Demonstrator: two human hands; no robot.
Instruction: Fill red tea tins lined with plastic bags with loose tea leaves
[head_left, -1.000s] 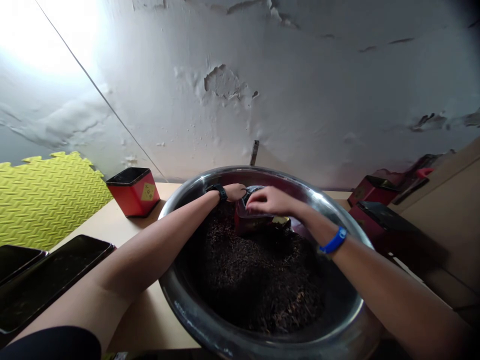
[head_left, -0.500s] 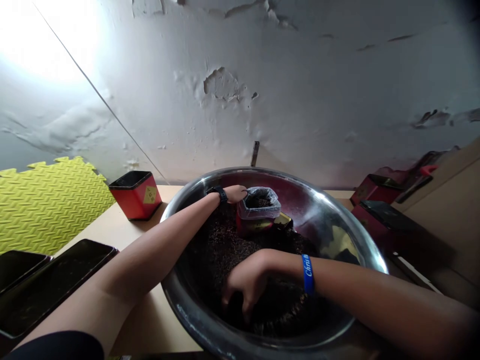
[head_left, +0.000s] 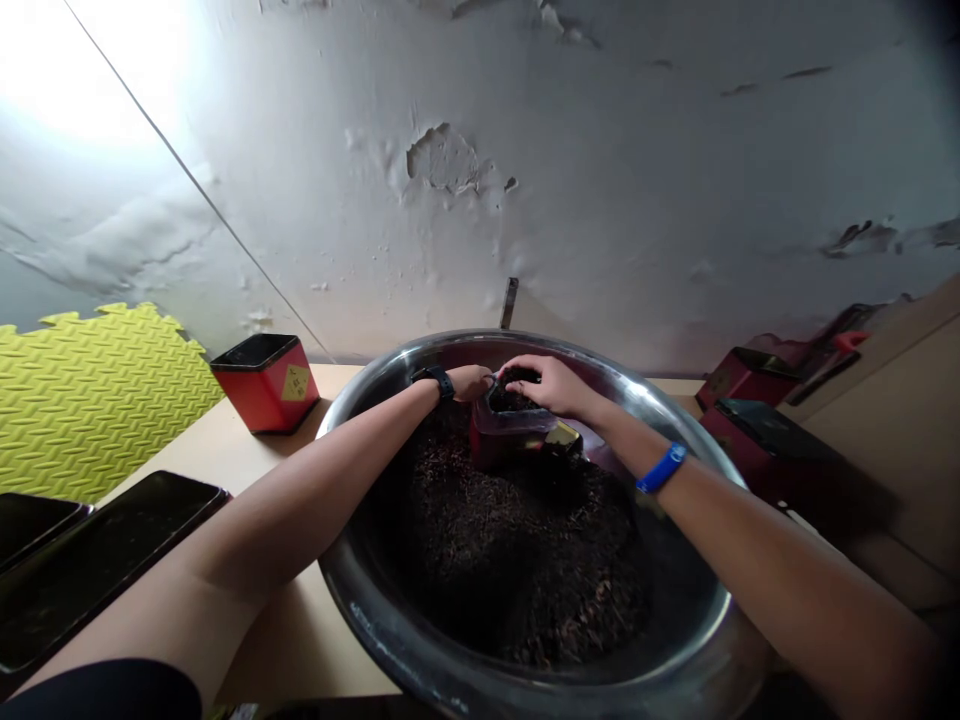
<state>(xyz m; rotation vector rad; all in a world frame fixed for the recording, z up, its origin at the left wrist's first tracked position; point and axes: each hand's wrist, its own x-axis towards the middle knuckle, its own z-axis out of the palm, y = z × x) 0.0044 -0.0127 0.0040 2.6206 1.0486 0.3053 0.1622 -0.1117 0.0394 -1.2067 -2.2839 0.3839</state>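
In the head view, a large steel basin (head_left: pixel 375 640) holds a heap of dark, loose tea leaves (head_left: pixel 480 510). Inside it, towards the back, stands a red tin (head_left: pixel 491 440) lined with a clear plastic bag (head_left: pixel 517 421). My left hand (head_left: pixel 471 382), with a black watch at the wrist, pinches the bag's left edge at the tin's rim. Over the tin's mouth is my right hand (head_left: pixel 559 387), its fingers curled round dark tea leaves, with a blue band on that wrist. A yellow-labelled piece (head_left: pixel 562 434) lies beside the tin, partly buried.
Another red tin (head_left: pixel 266 385) stands on the table (head_left: pixel 300 630) left of the basin. Dark trays (head_left: pixel 112 570) lie at the lower left, near a yellow foam mat (head_left: pixel 97 400). More red tins (head_left: pixel 750 380) and a cardboard box (head_left: pixel 900 430) are at the right. Behind is a peeling wall (head_left: pixel 637 200).
My right hand has risen from the tea leaves at the basin's front to the mouth of the lined tin. My left hand stays at the bag's edge.
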